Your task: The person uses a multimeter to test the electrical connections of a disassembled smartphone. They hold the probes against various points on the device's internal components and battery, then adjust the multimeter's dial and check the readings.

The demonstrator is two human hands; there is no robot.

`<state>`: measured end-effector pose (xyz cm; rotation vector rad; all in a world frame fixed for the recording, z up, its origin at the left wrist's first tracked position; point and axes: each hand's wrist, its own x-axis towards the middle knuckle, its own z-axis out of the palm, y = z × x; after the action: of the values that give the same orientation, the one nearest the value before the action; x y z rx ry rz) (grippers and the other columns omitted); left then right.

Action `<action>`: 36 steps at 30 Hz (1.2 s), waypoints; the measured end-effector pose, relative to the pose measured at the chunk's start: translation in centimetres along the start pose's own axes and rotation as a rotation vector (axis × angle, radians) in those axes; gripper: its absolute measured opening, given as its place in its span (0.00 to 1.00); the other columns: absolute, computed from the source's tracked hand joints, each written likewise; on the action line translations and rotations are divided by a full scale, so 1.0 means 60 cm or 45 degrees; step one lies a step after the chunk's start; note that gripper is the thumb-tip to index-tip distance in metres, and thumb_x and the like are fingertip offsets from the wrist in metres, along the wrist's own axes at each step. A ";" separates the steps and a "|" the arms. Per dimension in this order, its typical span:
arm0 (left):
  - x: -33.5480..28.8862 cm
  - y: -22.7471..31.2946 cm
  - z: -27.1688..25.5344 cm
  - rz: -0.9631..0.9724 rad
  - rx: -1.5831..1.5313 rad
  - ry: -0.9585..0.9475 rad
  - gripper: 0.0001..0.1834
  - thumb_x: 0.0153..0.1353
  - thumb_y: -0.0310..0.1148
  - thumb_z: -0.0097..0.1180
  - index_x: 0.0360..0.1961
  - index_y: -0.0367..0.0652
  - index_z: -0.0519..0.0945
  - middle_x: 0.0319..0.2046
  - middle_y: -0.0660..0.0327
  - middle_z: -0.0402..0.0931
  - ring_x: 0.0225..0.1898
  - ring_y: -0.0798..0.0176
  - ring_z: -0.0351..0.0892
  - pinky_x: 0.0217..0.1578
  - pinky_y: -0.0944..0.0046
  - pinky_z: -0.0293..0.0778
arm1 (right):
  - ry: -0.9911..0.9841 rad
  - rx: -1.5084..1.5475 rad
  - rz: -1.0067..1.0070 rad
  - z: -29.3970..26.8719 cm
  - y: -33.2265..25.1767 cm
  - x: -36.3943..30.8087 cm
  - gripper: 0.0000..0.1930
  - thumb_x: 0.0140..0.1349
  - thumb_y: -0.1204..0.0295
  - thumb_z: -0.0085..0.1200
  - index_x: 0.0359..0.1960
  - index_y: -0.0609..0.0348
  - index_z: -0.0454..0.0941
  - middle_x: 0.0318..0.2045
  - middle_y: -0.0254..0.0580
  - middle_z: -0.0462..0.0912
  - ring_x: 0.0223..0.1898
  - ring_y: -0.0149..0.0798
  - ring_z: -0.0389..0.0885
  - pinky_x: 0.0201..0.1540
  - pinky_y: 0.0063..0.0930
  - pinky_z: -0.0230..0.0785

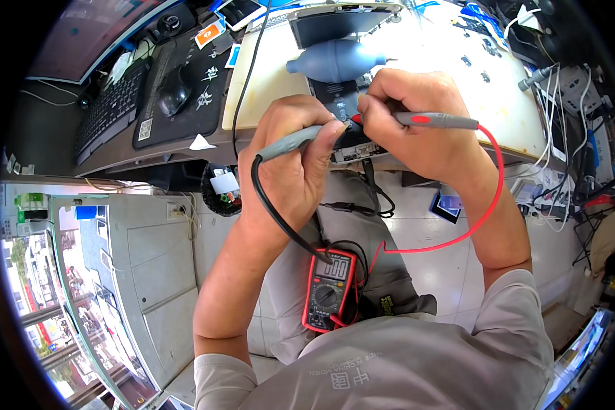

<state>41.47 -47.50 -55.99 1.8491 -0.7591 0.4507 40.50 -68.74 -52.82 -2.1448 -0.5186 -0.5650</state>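
Note:
My left hand pinches a grey test probe with a black lead. Between the fingers of my right hand is a red and grey test probe on a red lead. Both probes point in at an opened phone at the workbench's near edge; the exact spots the tips touch are too small to tell. A dark battery shows in the phone, partly covered by my hands. The red multimeter rests on my lap, its display lit.
A blue-grey air blower bulb lies just beyond the phone, before a dark screen panel. At left are a mouse and a keyboard. Small parts lie on the bench at right. A bin stands below.

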 end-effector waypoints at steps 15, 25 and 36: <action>0.002 0.005 -0.001 0.008 0.155 -0.032 0.14 0.79 0.41 0.62 0.46 0.39 0.81 0.37 0.60 0.85 0.34 0.67 0.80 0.37 0.67 0.75 | -0.002 -0.026 0.068 -0.001 -0.001 -0.004 0.07 0.64 0.75 0.63 0.29 0.64 0.81 0.19 0.43 0.78 0.19 0.34 0.75 0.25 0.31 0.68; -0.002 0.006 -0.029 -0.087 0.006 0.114 0.14 0.83 0.39 0.55 0.52 0.35 0.80 0.41 0.56 0.85 0.39 0.65 0.87 0.42 0.67 0.81 | 0.212 0.203 0.208 -0.039 -0.023 -0.038 0.09 0.73 0.70 0.63 0.39 0.65 0.88 0.25 0.36 0.86 0.26 0.26 0.83 0.31 0.23 0.75; -0.264 0.134 -0.077 -0.142 0.099 -0.340 0.32 0.58 0.13 0.62 0.66 0.34 0.80 0.55 0.47 0.72 0.52 0.47 0.78 0.55 0.55 0.80 | -0.017 0.129 0.048 0.045 -0.152 -0.289 0.09 0.71 0.73 0.67 0.46 0.63 0.82 0.35 0.44 0.87 0.30 0.36 0.85 0.32 0.29 0.76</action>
<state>24.61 -40.71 -58.48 2.0380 -0.8201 0.1651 22.05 -64.28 -58.27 -2.0592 -0.5024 -0.4938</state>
